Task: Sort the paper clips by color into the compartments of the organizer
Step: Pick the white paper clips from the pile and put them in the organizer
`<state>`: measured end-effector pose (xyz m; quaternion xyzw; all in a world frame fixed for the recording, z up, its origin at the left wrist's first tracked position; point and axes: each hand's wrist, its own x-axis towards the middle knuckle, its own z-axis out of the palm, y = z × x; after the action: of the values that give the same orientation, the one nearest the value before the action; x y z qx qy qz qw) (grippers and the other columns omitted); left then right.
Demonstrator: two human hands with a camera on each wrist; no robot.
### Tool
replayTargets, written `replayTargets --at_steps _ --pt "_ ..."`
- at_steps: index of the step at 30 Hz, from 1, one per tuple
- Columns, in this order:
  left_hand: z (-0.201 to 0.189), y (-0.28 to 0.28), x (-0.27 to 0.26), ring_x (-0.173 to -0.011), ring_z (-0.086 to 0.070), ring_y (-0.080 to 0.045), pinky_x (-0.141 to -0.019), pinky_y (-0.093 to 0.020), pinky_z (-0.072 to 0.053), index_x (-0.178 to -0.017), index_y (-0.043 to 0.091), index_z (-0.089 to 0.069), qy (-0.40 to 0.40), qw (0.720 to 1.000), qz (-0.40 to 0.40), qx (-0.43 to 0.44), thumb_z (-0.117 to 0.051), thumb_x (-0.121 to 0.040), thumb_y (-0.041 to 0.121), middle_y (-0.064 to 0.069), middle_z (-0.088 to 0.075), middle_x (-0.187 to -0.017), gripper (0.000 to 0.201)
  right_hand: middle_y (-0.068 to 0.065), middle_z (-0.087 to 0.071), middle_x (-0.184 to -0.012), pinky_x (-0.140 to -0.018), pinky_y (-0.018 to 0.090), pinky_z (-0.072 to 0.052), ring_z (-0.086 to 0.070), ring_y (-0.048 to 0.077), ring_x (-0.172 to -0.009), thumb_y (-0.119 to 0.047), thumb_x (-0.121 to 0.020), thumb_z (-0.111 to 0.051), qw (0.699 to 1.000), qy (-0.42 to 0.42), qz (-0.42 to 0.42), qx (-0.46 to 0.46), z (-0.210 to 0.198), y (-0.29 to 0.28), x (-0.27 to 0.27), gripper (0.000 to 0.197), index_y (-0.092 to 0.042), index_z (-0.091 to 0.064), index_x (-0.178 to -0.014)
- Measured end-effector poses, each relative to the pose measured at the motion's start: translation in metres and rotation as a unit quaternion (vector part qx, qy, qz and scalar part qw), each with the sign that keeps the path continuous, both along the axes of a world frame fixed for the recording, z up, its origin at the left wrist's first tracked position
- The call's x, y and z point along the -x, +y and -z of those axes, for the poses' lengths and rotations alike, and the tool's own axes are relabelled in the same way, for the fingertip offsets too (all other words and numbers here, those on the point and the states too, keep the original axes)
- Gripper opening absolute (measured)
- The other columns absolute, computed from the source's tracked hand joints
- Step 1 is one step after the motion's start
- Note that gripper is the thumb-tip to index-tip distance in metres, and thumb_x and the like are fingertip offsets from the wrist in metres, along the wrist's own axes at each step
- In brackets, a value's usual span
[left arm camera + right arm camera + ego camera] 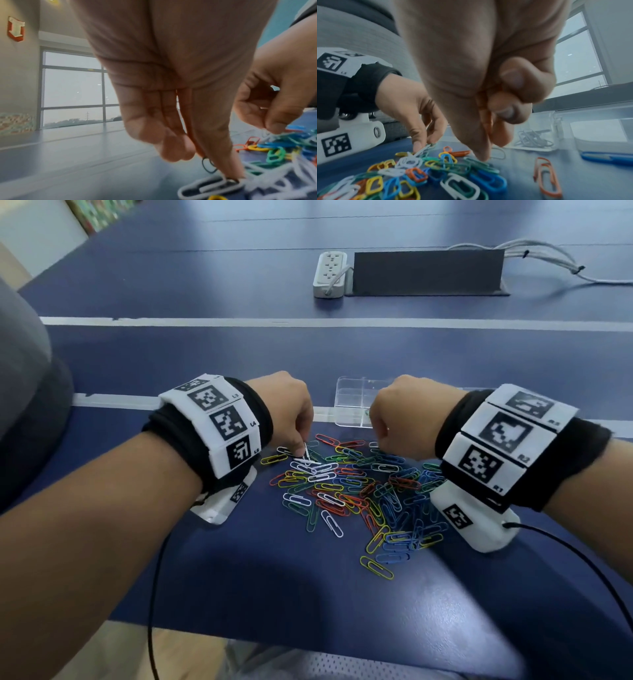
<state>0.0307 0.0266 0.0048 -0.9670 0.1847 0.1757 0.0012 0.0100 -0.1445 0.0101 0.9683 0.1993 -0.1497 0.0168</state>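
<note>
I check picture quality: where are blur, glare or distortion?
Head view: sharp, the table shows pale glare, edges bend. Left wrist view: the left hand and white clip are blurred. Right wrist view: the right hand is soft, the window is bright.

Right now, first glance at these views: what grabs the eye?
The heap of multicoloured paper clips spread on the blue table, between both hands. The left hand pinches a white clip at the heap's far left edge; the right hand holds orange clips. Behind sits the clear organizer, white clips in one compartment.
</note>
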Motion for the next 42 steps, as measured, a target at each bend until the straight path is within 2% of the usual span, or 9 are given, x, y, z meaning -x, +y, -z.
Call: replayTargets --at_steps 3,6,11,15,19,25,31,36,42 --pt "-0.001 0.003 0.000 -0.057 -0.048 -0.001 -0.063 -0.022 -0.039 -0.076 0.021 -0.071 0.000 1.000 -0.012 0.024 -0.078 -0.068 0.034 0.010 -0.059 -0.062 0.017 0.007 -0.067 -0.079 -0.072 0.029 -0.051 -0.062 0.029 -0.082 -0.022 -0.080 -0.058 0.999 0.001 -0.005 -0.047 -0.005 -0.005 0.002 0.015 -0.012 -0.068 -0.078" --pt "-0.003 0.005 0.002 -0.058 -0.051 -0.001 -0.059 -0.021 -0.041 -0.072 0.022 -0.068 0.003 0.998 -0.019 0.053 -0.077 -0.069 0.034 0.010 -0.059 -0.059 0.015 -0.004 -0.058 -0.067 -0.069 0.026 -0.045 -0.052 0.021 -0.072 -0.024 -0.076 -0.061 0.995 0.009 0.001 -0.097 -0.010 -0.007 0.004 0.013 -0.022 -0.054 -0.066" --pt "-0.002 0.005 0.005 -0.059 -0.057 -0.002 -0.070 -0.023 -0.047 -0.085 0.025 -0.061 0.022 0.993 -0.031 0.113 -0.074 -0.074 0.026 0.009 -0.066 -0.067 0.017 -0.004 -0.060 -0.071 -0.067 0.024 -0.041 -0.051 0.017 -0.066 -0.016 -0.081 -0.054 0.993 0.037 -0.019 -0.110 -0.011 -0.012 0.011 0.018 -0.026 -0.065 -0.092" --pt "0.002 0.005 0.005 -0.059 -0.051 0.002 -0.071 -0.023 -0.043 -0.098 0.028 -0.057 0.011 0.994 -0.020 0.108 -0.072 -0.076 0.028 0.012 -0.061 -0.067 0.026 0.001 -0.070 -0.077 -0.065 0.023 -0.049 -0.058 0.021 -0.073 -0.013 -0.082 -0.048 0.996 0.024 -0.050 -0.064 -0.008 -0.013 0.019 0.027 -0.019 -0.074 -0.085" --pt "0.003 0.003 0.003 -0.068 -0.051 -0.011 -0.075 -0.026 -0.046 -0.099 0.029 -0.065 -0.006 0.998 0.019 0.066 -0.073 -0.074 0.033 0.010 -0.054 -0.075 0.026 0.003 -0.071 -0.079 -0.047 0.015 -0.034 -0.065 0.025 -0.082 -0.027 -0.079 -0.059 0.999 0.014 -0.040 -0.007 -0.004 -0.009 0.022 0.017 -0.018 -0.073 -0.079" --pt "0.004 -0.003 0.004 -0.075 -0.051 -0.012 -0.068 -0.023 -0.039 -0.086 0.026 -0.075 -0.012 0.997 0.062 0.033 -0.070 -0.077 0.030 0.005 -0.057 -0.080 0.011 0.009 -0.071 -0.076 -0.066 0.029 -0.055 -0.065 0.029 -0.077 -0.022 -0.078 -0.059 0.999 0.019 -0.036 -0.035 -0.001 -0.010 0.019 0.018 -0.011 -0.072 -0.075" --pt "0.005 0.000 0.007 -0.074 -0.054 -0.014 -0.074 -0.027 -0.047 -0.080 0.020 -0.069 -0.014 0.996 0.073 0.039 -0.060 -0.080 0.024 0.005 -0.060 -0.078 0.009 0.002 -0.063 -0.065 -0.069 0.028 -0.053 -0.057 0.025 -0.068 -0.023 -0.076 -0.058 0.996 0.010 -0.008 -0.083 -0.007 -0.012 0.020 0.014 -0.021 -0.064 -0.063" --pt "-0.001 0.001 0.011 -0.055 -0.051 -0.003 -0.059 -0.018 -0.042 -0.073 0.022 -0.063 -0.019 0.994 0.039 0.101 -0.062 -0.076 0.022 0.007 -0.060 -0.065 0.003 -0.001 -0.066 -0.067 -0.054 0.019 -0.042 -0.056 0.019 -0.066 -0.025 -0.074 -0.062 0.994 0.011 0.014 -0.107 -0.007 -0.007 0.019 0.012 -0.019 -0.072 -0.074" --pt "0.000 0.004 0.008 -0.055 -0.050 0.003 -0.060 -0.013 -0.040 -0.086 0.027 -0.065 -0.009 0.990 0.017 0.141 -0.062 -0.079 0.021 0.012 -0.059 -0.066 0.010 -0.008 -0.054 -0.060 -0.066 0.020 -0.043 -0.049 0.013 -0.060 -0.026 -0.078 -0.060 0.991 0.006 -0.001 -0.132 -0.006 0.005 0.013 0.018 -0.022 -0.073 -0.090"
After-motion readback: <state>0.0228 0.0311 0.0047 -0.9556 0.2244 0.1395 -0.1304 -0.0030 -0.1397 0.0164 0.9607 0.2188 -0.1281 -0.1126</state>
